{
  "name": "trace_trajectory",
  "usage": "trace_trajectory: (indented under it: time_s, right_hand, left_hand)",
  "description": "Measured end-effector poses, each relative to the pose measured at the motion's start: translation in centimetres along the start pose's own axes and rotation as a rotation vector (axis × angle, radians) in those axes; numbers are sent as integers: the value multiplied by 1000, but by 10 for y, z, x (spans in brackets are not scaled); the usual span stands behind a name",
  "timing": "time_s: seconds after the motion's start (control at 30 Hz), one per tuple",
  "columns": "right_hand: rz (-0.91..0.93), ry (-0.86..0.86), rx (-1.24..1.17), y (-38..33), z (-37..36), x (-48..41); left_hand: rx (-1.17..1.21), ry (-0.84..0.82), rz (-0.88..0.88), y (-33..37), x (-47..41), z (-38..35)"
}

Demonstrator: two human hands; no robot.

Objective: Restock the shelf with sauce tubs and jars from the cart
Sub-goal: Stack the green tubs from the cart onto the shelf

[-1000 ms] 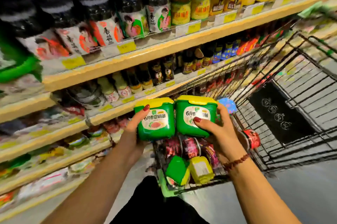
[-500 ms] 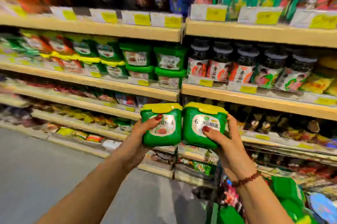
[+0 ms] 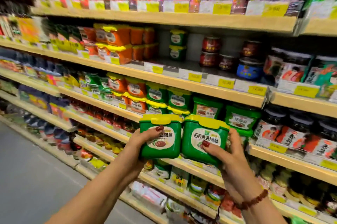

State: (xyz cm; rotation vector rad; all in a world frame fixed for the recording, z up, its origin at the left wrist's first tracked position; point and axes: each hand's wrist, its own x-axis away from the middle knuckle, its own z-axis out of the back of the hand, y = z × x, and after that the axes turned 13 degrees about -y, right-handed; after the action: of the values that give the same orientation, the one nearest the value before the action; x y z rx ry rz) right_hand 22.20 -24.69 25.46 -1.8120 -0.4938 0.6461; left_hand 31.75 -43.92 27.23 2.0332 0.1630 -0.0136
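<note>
I hold two green sauce tubs with yellow lids side by side in front of the shelves. My left hand [image 3: 144, 140] grips the left tub [image 3: 164, 143], thumb on its label. My right hand [image 3: 228, 156] grips the right tub [image 3: 202, 138], thumb on its front and fingers round its far side. Behind them stand matching green tubs [image 3: 169, 97] in stacked rows on the middle shelf. One shelf higher, two more green tubs [image 3: 177, 45] sit stacked at the back of a mostly bare stretch [image 3: 164, 63]. The cart is out of view.
Orange tubs [image 3: 116, 43] fill the upper shelf left of the bare stretch; dark red jars [image 3: 211, 51] and a blue jar [image 3: 249, 68] stand to its right. Dark jars with pictured labels [image 3: 291, 132] line the right. Grey aisle floor [image 3: 36, 178] lies at the lower left.
My view has swung from the cart up to the shelves. Both hands have carried the two green tubs up and closer to the shelf with the matching green tubs.
</note>
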Motion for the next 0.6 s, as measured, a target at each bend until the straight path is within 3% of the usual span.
trace_trajectory:
  time_s: [0.3, 0.6]
  right_hand:
    - [36, -102, 40, 2, -89, -84]
    - [78, -238, 81, 4, -115, -192]
  left_hand:
    - [7, 47, -131, 72, -11, 85]
    - [-69, 120, -314, 120, -68, 140]
